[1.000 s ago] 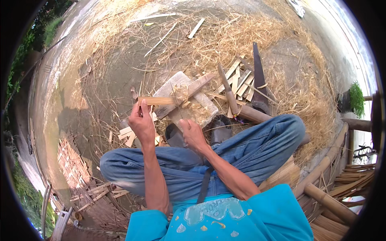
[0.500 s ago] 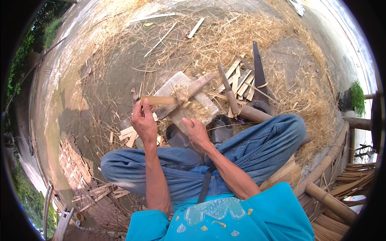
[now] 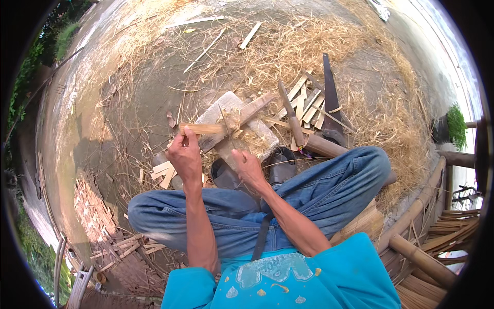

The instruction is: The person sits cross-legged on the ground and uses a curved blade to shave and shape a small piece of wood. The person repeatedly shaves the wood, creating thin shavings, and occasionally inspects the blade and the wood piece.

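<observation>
Outdoor dirt ground (image 3: 144, 92) strewn with straw and bamboo offcuts; a stone slab (image 3: 226, 110) sits at centre frame. Left hand (image 3: 185, 157), grip closed on a bamboo stick (image 3: 203, 128) lying level above the slab. Right hand (image 3: 249, 167), grip closed on a blade (image 3: 225, 123) set against the stick. A saw (image 3: 329, 98) and knife (image 3: 290, 113) lie right of centre.

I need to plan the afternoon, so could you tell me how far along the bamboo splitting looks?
Done: a pile of flat split slats lies beyond the block, and shavings cover the ground. In hand: the left hand holds a bundle of thin sticks on the wooden block, while the right hand works a thin blade into it. Left: uncut bamboo poles wait at the right.
</observation>
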Demonstrator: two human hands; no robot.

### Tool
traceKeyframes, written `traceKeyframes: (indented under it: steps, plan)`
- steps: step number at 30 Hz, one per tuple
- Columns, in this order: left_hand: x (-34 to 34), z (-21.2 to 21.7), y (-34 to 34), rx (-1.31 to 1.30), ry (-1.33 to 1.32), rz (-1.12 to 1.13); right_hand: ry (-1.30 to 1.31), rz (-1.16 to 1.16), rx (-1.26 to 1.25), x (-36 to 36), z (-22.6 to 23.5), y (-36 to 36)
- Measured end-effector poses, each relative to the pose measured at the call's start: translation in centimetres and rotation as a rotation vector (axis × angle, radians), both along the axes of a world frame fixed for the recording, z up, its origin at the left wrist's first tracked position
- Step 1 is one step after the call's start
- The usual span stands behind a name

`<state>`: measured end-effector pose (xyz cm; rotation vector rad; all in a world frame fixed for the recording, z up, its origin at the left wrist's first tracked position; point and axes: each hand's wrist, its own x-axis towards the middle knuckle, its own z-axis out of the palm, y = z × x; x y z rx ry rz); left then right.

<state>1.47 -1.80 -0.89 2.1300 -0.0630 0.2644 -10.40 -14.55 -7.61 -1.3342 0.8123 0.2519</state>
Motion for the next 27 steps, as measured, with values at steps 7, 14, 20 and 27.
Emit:
traceKeyframes:
  steps: [7,14,20,27]
  plan:
    - [-0.2,1.1,-0.8,0.108,-0.026,0.044,-0.497,-0.007,-0.299,-0.1,1.7,5.1]
    - [0.1,0.5,-1.3,-0.041,-0.074,0.054,-0.175,-0.093,-0.15,-0.3,-1.4,3.4]
    - [-0.2,1.5,-1.3,0.15,0.019,0.066,-0.334,-0.018,-0.229,-0.4,-0.7,4.4]
    - [-0.2,-0.2,-1.1,-0.079,-0.028,0.073,-0.182,-0.051,-0.262,-0.4,-1.4,2.3]
